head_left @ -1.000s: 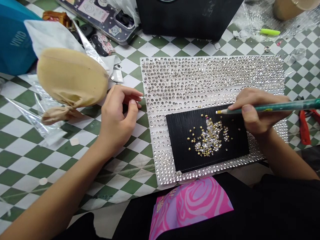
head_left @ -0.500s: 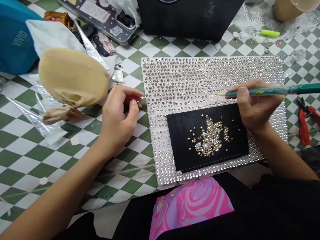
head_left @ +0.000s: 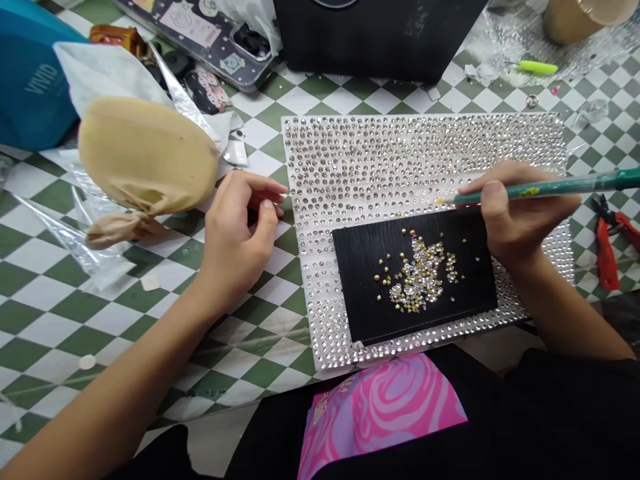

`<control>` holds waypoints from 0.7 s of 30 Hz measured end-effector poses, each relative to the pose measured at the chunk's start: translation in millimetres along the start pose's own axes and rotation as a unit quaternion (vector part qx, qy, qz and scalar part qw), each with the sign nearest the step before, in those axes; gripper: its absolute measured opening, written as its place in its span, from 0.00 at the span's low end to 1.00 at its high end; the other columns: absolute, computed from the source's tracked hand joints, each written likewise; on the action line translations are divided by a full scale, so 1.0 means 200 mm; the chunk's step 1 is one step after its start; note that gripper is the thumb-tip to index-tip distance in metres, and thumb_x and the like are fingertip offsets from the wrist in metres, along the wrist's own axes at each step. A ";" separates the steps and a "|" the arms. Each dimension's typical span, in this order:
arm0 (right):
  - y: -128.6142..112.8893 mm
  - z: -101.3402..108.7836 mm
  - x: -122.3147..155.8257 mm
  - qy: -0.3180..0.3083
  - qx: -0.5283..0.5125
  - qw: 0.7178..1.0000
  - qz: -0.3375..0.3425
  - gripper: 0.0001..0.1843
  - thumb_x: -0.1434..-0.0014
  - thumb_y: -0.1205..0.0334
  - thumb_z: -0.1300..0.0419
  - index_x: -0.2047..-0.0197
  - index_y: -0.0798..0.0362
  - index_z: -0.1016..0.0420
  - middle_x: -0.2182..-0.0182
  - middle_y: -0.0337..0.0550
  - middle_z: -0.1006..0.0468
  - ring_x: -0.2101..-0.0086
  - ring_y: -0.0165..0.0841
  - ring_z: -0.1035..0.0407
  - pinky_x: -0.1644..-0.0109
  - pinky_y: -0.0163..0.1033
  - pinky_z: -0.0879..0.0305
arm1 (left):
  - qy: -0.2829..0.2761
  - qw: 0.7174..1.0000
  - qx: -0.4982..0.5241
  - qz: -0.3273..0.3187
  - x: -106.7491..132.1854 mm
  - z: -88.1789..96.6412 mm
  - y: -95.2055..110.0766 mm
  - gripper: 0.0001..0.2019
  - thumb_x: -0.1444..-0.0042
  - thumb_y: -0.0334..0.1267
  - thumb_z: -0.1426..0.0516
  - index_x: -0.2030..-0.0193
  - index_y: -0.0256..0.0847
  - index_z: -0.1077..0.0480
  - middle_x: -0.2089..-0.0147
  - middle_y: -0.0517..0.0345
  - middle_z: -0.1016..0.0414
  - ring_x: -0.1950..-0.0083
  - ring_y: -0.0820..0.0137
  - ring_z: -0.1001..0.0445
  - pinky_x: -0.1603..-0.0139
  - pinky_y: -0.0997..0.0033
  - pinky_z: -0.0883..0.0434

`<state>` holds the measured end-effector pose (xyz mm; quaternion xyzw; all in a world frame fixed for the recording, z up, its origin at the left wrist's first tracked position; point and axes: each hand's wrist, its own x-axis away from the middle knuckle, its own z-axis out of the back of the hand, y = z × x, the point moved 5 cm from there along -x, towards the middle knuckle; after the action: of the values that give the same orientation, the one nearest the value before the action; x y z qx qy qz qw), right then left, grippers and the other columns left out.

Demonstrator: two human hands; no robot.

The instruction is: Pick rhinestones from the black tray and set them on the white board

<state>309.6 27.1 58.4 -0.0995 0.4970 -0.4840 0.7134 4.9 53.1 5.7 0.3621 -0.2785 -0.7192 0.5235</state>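
In my right hand is a green pencil, pinched between thumb and fingers. Its pale yellow tip is over a white sheet covered with rows of rhinestones, close to a bare strip. A black rectangular tray lies on the sheet, and the hand is at its far right corner. Loose gold-backed rhinestones are heaped on the tray. My left hand rests on the checkered table left of the sheet, fingers loosely bent, thumb apart, holding nothing.
Left of the sheet lies a tan knotted fabric bundle. A cased phone and a black box stand at the back. Red-handled pliers lie at right. A pink swirled sheet hangs over my lap.
My right hand has shifted slightly to the right and toward me with the pencil, so the tip sits a little lower. The left hand stays in place.
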 end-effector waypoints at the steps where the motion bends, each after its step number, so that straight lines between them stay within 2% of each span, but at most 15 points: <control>1: -0.01 0.00 0.00 -0.018 -0.036 0.999 0.006 0.09 0.46 0.69 0.42 0.75 0.54 0.24 0.80 0.39 0.25 0.79 0.25 0.33 0.76 0.34 0.39 | -0.001 1.000 0.000 0.000 0.00 0.00 0.00 0.09 0.41 0.30 0.50 0.58 0.41 0.31 0.61 0.58 0.29 0.66 0.79 0.30 0.63 0.75 0.32; 4: -0.06 -0.04 0.02 -0.115 -0.125 0.986 0.008 0.08 0.47 0.70 0.42 0.72 0.51 0.23 0.80 0.38 0.26 0.82 0.25 0.36 0.79 0.35 0.42 | -0.001 1.000 0.000 -0.001 0.00 0.00 0.00 0.09 0.41 0.30 0.50 0.58 0.42 0.31 0.62 0.58 0.30 0.66 0.79 0.30 0.63 0.74 0.32; 6: -0.08 -0.05 0.03 -0.160 -0.119 0.980 0.009 0.09 0.48 0.70 0.42 0.70 0.49 0.23 0.80 0.36 0.26 0.82 0.25 0.36 0.79 0.36 0.41 | 0.000 1.000 -0.001 -0.001 0.00 0.00 0.00 0.09 0.41 0.30 0.50 0.58 0.42 0.31 0.62 0.59 0.30 0.66 0.78 0.30 0.63 0.74 0.32; 14: -0.08 -0.05 0.04 -0.168 -0.107 0.980 0.024 0.10 0.46 0.67 0.45 0.70 0.45 0.23 0.81 0.37 0.27 0.83 0.28 0.38 0.80 0.38 0.42 | -0.002 1.000 -0.002 -0.001 0.00 0.00 0.00 0.09 0.41 0.29 0.50 0.58 0.41 0.31 0.62 0.58 0.30 0.66 0.79 0.30 0.63 0.75 0.32; 21: -0.07 -0.04 0.04 -0.162 -0.084 0.983 0.009 0.11 0.45 0.66 0.45 0.71 0.44 0.23 0.83 0.37 0.30 0.82 0.29 0.38 0.80 0.39 0.42 | -0.001 1.000 0.004 -0.002 0.00 0.00 0.00 0.09 0.42 0.29 0.50 0.58 0.43 0.31 0.62 0.60 0.30 0.66 0.79 0.30 0.63 0.75 0.32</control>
<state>294.7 15.4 58.4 -0.2311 0.4147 -0.4116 0.7779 4.8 53.3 5.5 0.3642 -0.2807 -0.7195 0.5205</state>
